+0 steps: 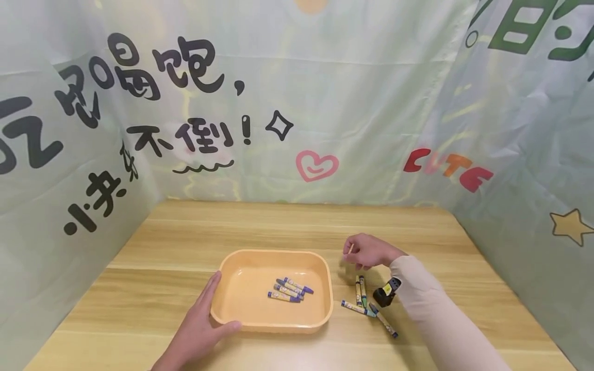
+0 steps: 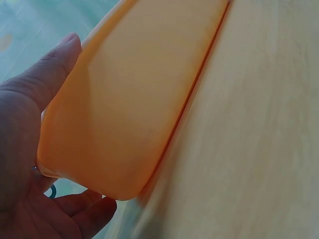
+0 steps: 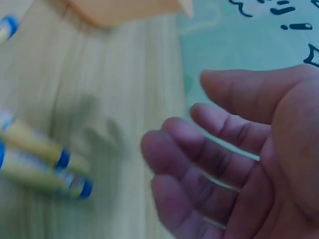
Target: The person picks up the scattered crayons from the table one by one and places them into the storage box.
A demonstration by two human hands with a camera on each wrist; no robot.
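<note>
Orange tray point(image 1: 246, 293), round-cornered, glossy; yellow-wrapped crayons point(image 1: 284, 297) inside

Printed walls point(image 1: 371, 103), apparently cloth, border a wood-grain table point(image 1: 278, 221).

Grips a peach plastic tray point(image 1: 250, 283) with the left hand point(image 1: 205, 320), with four wrapped crayons point(image 1: 289, 292) inside, right of those fingers. Hovers with the right hand point(image 1: 370, 252) above a wood-grain table point(image 1: 297, 226), with four loose crayons point(image 1: 356, 308) nearside of its fingers.
</note>
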